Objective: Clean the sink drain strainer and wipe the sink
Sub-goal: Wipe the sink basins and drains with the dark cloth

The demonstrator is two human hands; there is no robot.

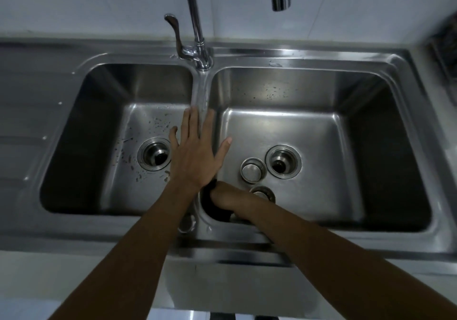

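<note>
Gripping one dark pad (216, 209), right hand (226, 197); left hand (195, 151) splayed; two basins (346, 111).

A faucet (197, 35) stands behind the divider (200, 92) between the left basin (99, 111) and right basin (346, 126). In the right basin, a strainer (252, 170) lies just left of the drain (283, 162), another strainer (262, 193) in front.

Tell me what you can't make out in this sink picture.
Head view only:
- Dark object under the right hand: mostly covered, so cloth or sponge is unclear.
- Right hand's grip: fingers hidden.
- Second strainer: partly behind the right wrist.
- Dark item at the right edge: cut off, blurred.
</note>
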